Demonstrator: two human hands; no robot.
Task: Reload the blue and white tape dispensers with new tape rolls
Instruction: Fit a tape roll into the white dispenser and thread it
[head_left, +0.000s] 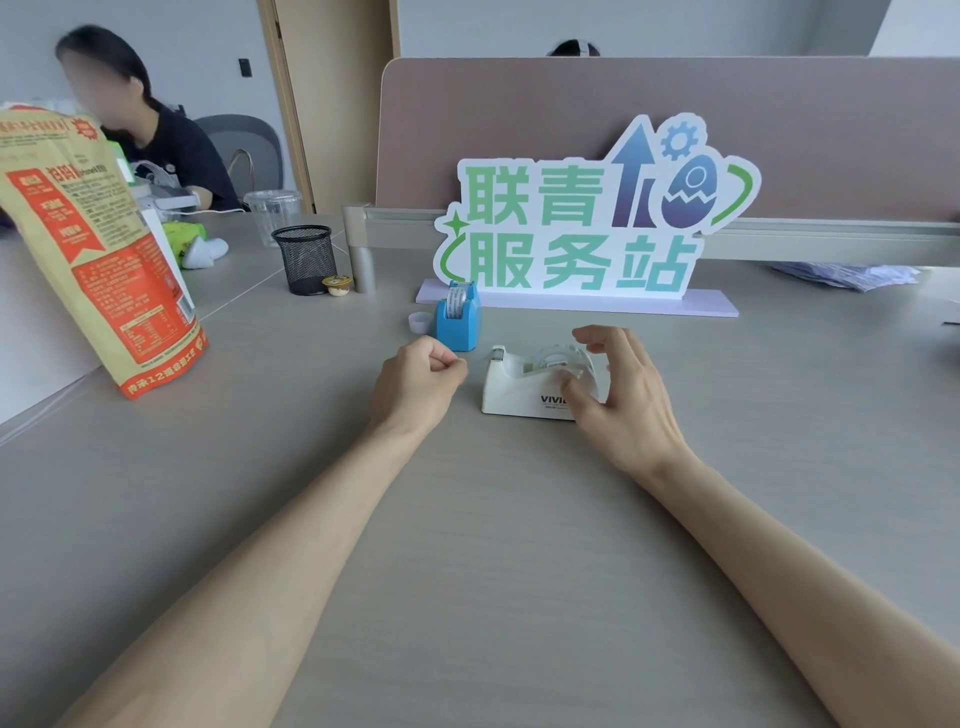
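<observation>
The white tape dispenser (519, 387) sits on the grey desk in front of me, with a clear tape roll (556, 358) seated in its cradle. My right hand (621, 395) hovers over its right end with fingers spread, the thumb close to the roll. To the left of the dispenser my left hand (418, 382) rests on the desk as a closed fist, and nothing shows inside it. The small blue tape dispenser (457, 322) stands just behind my left hand with a tape roll (458, 301) in it. A small white ring (420, 322) lies to its left.
A large standing sign (587, 223) on a lilac base stands behind the dispensers, against a desk partition (649, 104). An orange and tan bag (98, 249) stands at the left. A black mesh pen cup (305, 258) and a small lidded cup (337, 285) are behind it. A person sits at the far left.
</observation>
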